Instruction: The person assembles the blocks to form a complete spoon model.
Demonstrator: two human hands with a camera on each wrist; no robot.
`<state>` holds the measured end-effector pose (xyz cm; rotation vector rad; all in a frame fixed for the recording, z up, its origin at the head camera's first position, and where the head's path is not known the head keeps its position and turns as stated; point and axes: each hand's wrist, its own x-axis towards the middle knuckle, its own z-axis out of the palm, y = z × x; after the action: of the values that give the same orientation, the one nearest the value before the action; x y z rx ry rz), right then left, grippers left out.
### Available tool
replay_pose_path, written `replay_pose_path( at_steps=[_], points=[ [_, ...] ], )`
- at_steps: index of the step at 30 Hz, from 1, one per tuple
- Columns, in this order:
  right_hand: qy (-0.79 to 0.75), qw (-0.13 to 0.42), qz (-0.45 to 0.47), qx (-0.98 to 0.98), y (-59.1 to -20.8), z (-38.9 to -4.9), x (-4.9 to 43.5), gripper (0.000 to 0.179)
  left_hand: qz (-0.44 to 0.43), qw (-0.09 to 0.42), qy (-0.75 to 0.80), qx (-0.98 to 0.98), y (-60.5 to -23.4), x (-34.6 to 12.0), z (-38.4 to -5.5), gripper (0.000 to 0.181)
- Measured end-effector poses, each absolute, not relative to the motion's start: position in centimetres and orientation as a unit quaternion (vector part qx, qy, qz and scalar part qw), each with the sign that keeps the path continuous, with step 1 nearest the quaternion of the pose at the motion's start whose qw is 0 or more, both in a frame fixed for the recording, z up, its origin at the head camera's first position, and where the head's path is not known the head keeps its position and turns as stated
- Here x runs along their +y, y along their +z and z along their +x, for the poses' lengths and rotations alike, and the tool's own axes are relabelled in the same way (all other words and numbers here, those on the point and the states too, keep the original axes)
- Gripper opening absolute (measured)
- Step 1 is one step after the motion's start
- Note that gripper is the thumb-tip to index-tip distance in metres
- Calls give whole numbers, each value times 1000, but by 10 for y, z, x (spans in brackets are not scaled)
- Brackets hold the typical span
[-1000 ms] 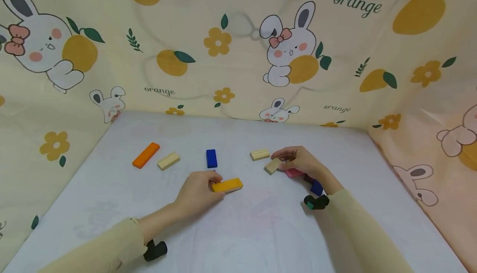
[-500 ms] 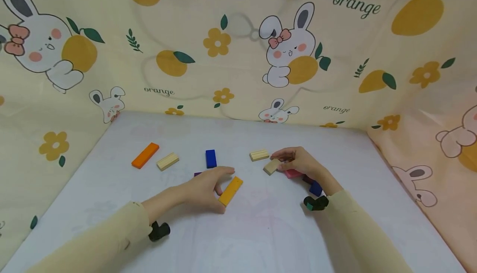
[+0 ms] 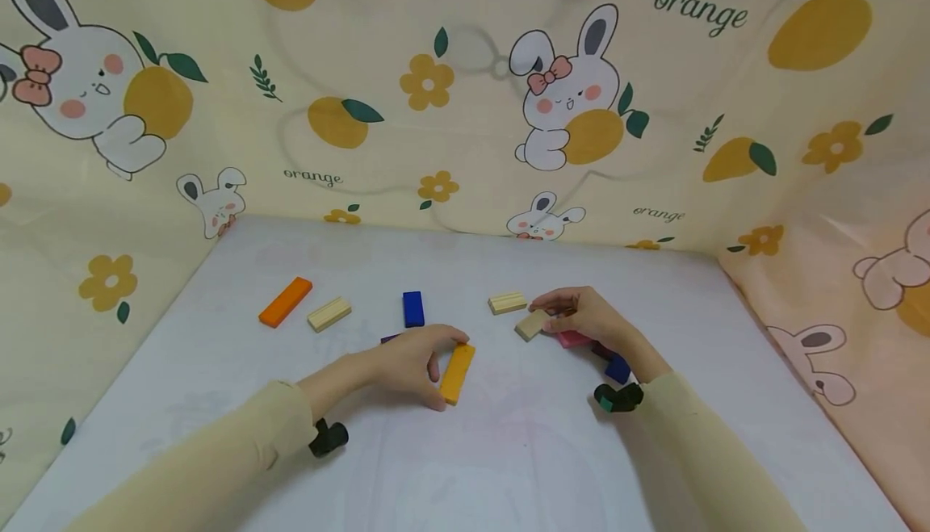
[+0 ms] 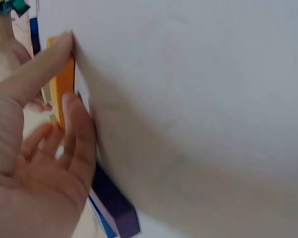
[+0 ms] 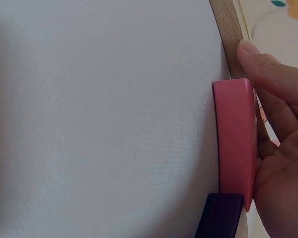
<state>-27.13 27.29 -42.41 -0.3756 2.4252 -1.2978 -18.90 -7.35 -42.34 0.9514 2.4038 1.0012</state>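
**Two hands on blocks at the middle of the white table**

Just left of centre in the head view, the left hand [image 3: 403, 364] grips the yellow-orange block [image 3: 457, 373], thumb at its near end and fingers curled over its far end. The block lies flat on the white table [image 3: 508, 467], to the right of the palm, with its long axis running up the frame and tilted slightly right. The left wrist view shows the same block [image 4: 63, 84] pinched between a fingertip and the thumb, with a purple block [image 4: 114, 208] lying under the palm.

Right of centre, the right hand [image 3: 588, 318] curls over a plain wooden block [image 3: 532, 324], its fingertips pressing on it, while a pink block [image 3: 574, 339] lies under the palm. In the right wrist view the pink block [image 5: 234, 141] sits against the fingers, the wooden block [image 5: 227, 34] beyond it.

In the upper left part of the table lie an orange block [image 3: 285, 302], a second wooden block [image 3: 329, 314] and a blue block [image 3: 412, 308]; a third wooden block [image 3: 507, 303] lies just left of the right hand's fingertips.
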Motion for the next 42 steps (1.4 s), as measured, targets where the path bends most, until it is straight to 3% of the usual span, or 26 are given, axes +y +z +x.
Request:
replay_pose_path(
  at_steps=[9, 17, 31, 42],
  points=[
    [-455, 172, -139, 863, -423, -271, 271, 38, 277, 134, 385, 870, -428, -63, -175, 95],
    [-444, 173, -153, 866, -424, -273, 274, 39, 261, 143, 397, 868, -434, -64, -170, 111],
    [-423, 160, -135, 882, -422, -269, 267, 38, 238, 133, 424, 864, -440, -69, -170, 105],
    [-422, 128, -146, 886, -415, -255, 245, 40, 245, 131, 442, 853, -441, -71, -168, 116]
  ],
)
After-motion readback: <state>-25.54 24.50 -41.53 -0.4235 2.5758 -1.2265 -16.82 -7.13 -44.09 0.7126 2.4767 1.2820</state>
